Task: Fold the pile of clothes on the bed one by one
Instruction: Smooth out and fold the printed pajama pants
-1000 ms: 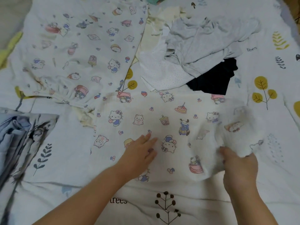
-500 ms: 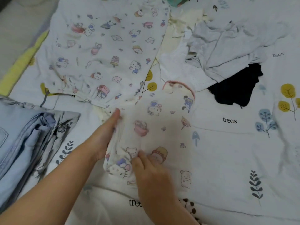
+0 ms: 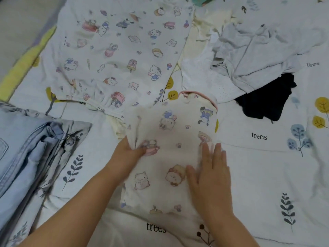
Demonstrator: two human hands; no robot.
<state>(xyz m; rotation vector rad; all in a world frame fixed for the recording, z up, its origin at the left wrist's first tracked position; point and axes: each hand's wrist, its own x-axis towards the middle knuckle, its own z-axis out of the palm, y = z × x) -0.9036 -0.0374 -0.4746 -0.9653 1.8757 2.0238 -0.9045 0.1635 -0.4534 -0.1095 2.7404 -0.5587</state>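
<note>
Your left hand (image 3: 130, 151) pinches a bunched fold at the left edge of the cartoon-print top (image 3: 170, 157), fingers curled into the cloth. Your right hand (image 3: 211, 173) lies flat on the top's right side, fingers straight and slightly spread, pressing it onto the bed (image 3: 267, 175). The top lies between your hands; the unfolded pile (image 3: 249, 50) sits beyond your right hand.

Printed top (image 3: 170, 157) under both hands: soft matt cloth, faintly creased. Jeans (image 3: 26, 148) left of left hand (image 3: 128, 154): coarse denim. Bedsheet (image 3: 267, 184): smooth matt cotton.
</note>
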